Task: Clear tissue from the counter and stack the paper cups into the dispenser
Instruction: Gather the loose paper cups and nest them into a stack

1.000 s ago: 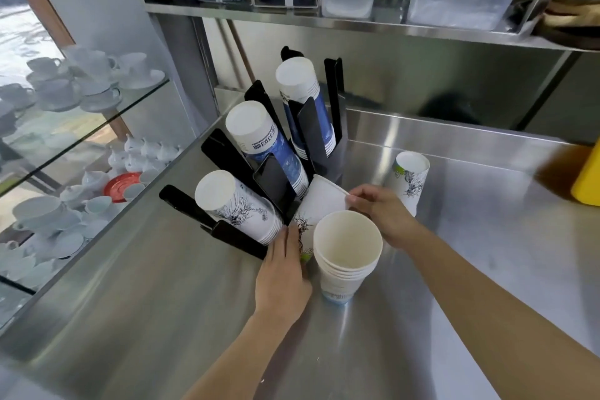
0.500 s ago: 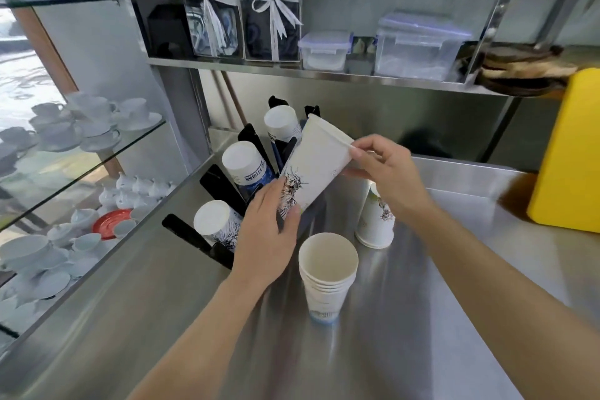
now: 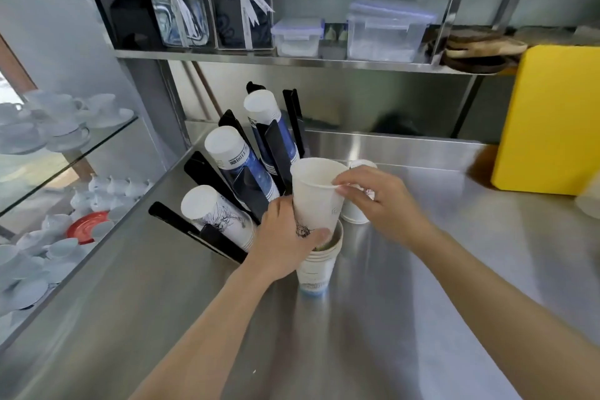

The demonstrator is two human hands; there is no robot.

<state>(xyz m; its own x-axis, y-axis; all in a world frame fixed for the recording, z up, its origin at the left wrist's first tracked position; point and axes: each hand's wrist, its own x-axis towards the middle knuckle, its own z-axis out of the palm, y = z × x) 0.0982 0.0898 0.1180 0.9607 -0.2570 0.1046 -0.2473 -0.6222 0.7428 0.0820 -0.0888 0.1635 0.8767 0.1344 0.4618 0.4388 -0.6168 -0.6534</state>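
Note:
A tall white paper cup (image 3: 316, 198) stands upright with its base inside a short stack of paper cups (image 3: 316, 269) on the steel counter (image 3: 422, 318). My left hand (image 3: 285, 240) grips its lower body. My right hand (image 3: 373, 198) pinches its rim. Another white cup (image 3: 354, 214) stands behind my right hand, mostly hidden. The black cup dispenser (image 3: 207, 172) sits to the left, with three slanted rows of cups: a drawn-pattern row (image 3: 217, 217) nearest and two blue-printed rows (image 3: 240, 162) (image 3: 266, 117) behind. No tissue shows.
A yellow box (image 3: 552, 120) stands at the back right of the counter. A steel shelf (image 3: 292, 60) above holds gift boxes and plastic containers. Glass shelves (image 3: 65, 153) with white teacups line the left side.
Both hands lifted the tall cup from beside the dispenser, turned it upright and lowered it into the short stack. The camera tilted upward.

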